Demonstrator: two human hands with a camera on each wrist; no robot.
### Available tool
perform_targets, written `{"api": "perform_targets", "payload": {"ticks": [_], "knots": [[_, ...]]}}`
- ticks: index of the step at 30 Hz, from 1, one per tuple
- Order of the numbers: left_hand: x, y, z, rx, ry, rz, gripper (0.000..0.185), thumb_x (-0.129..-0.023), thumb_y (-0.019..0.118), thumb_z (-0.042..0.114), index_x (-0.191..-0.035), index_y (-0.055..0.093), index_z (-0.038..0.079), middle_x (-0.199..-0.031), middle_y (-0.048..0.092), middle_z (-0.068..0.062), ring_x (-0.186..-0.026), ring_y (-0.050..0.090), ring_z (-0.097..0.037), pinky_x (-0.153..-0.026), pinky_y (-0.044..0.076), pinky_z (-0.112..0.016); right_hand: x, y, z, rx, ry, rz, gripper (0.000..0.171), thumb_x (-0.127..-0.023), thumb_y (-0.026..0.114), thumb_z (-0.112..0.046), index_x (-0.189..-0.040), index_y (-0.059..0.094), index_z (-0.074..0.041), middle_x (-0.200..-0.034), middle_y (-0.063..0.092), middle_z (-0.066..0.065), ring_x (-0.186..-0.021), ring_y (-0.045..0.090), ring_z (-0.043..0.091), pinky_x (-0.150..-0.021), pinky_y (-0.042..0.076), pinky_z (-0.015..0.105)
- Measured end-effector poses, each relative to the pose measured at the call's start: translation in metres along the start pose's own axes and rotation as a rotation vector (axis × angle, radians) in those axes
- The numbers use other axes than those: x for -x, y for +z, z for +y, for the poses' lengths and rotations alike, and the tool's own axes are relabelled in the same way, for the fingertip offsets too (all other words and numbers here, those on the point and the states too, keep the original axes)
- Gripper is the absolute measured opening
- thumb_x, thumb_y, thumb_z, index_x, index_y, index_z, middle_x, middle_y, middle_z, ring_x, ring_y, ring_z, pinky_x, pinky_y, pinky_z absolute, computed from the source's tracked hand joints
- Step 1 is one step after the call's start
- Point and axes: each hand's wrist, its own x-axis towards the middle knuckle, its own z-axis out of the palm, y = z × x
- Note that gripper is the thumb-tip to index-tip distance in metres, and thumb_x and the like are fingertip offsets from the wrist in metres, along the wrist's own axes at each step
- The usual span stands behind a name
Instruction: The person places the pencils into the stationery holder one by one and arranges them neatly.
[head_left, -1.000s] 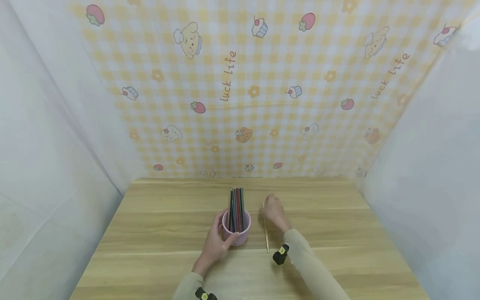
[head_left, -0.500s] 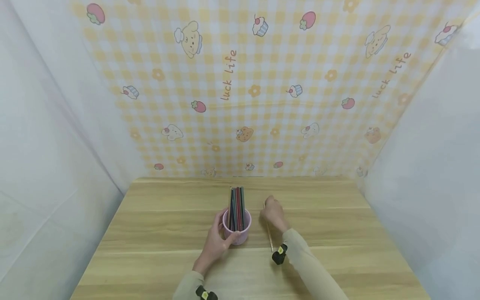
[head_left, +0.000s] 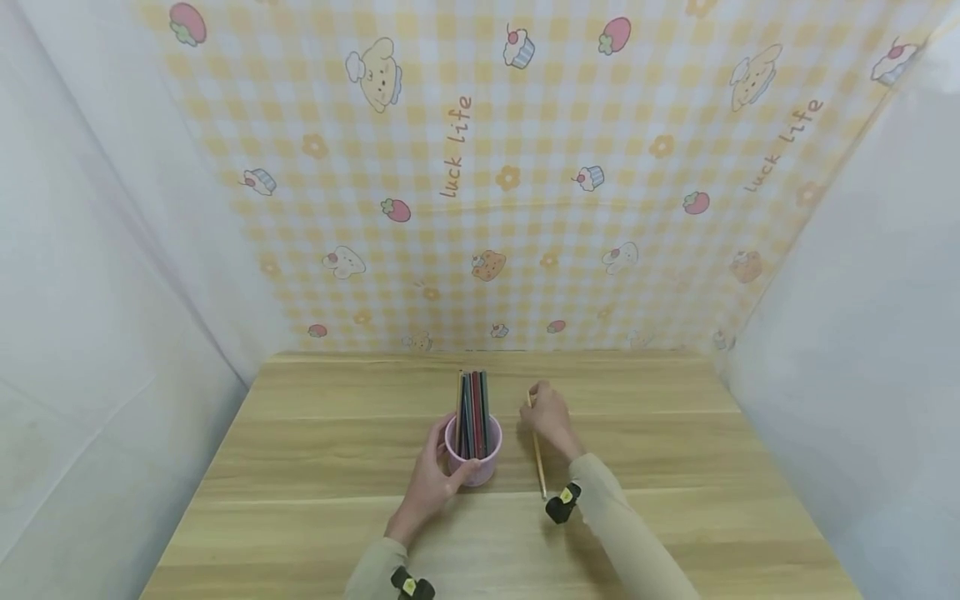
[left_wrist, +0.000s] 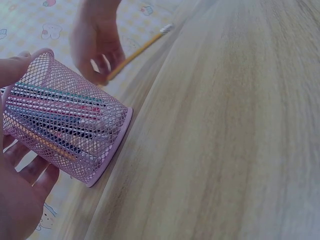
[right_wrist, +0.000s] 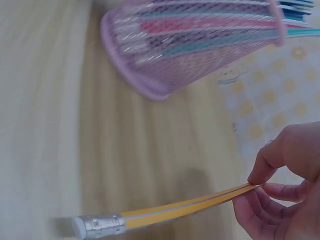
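In the head view my left hand (head_left: 429,485) grips the side of a pink mesh pencil cup (head_left: 482,473), thumb on the near side. The cup stands upright on the table, with several dark, red and green pencils (head_left: 473,408) in it. To its right my right hand (head_left: 551,417) pinches a yellow pencil (head_left: 539,471) near its far end. The pencil's white eraser (right_wrist: 78,227) and silver ferrule point back toward me. Its other tip is hidden by the fingers. Whether the eraser end touches the table, I cannot tell.
The wooden table (head_left: 300,467) ends at the back against a yellow checked cloth (head_left: 420,242) with cartoon prints. Pale sheets hang at the left (head_left: 105,317) and right (head_left: 847,333). Each wrist wears a small black camera (head_left: 562,503).
The right fingers have closed on the yellow pencil, which lay on the table. Its eraser end has swung a little right, and its far end looks raised. The left hand and cup keep their place.
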Motion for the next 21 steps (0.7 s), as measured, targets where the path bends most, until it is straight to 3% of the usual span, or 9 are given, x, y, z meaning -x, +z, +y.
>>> {"api": "perform_targets", "payload": {"ticks": [7, 14, 21], "knots": [[0.0, 0.0, 0.002, -0.008, 0.007, -0.008, 0.078, -0.077, 0.073, 0.018, -0.139, 0.029, 0.002, -0.136, 0.042, -0.021, -0.122, 0.044, -0.036, -0.102, 0.038, -0.053, -0.003, -0.019, -0.019, -0.078, -0.022, 0.074, 0.037, -0.076, 0.06, -0.009, -0.111, 0.051, -0.002, -0.083, 0.062, 0.01, -0.068, 0.058, 0.019, -0.055, 0.049, 0.027], [-0.001, -0.001, 0.002, 0.006, 0.018, 0.006, 0.078, -0.077, 0.074, 0.018, -0.138, 0.029, 0.0, -0.135, 0.042, -0.022, -0.122, 0.044, -0.038, -0.102, 0.037, -0.055, -0.006, -0.04, -0.04, -0.15, -0.079, 0.091, 0.038, -0.078, 0.062, -0.008, -0.113, 0.05, -0.003, -0.09, 0.061, 0.013, -0.071, 0.062, 0.022, -0.051, 0.053, 0.024], [0.0, -0.001, 0.002, 0.011, -0.009, 0.0, 0.079, -0.076, 0.074, 0.018, -0.139, 0.03, 0.001, -0.136, 0.042, -0.02, -0.123, 0.044, -0.035, -0.104, 0.036, -0.053, -0.007, -0.058, -0.055, -0.179, -0.136, 0.079, 0.04, -0.08, 0.061, -0.009, -0.117, 0.047, -0.005, -0.095, 0.058, 0.013, -0.078, 0.061, 0.025, -0.06, 0.055, 0.026]]}}
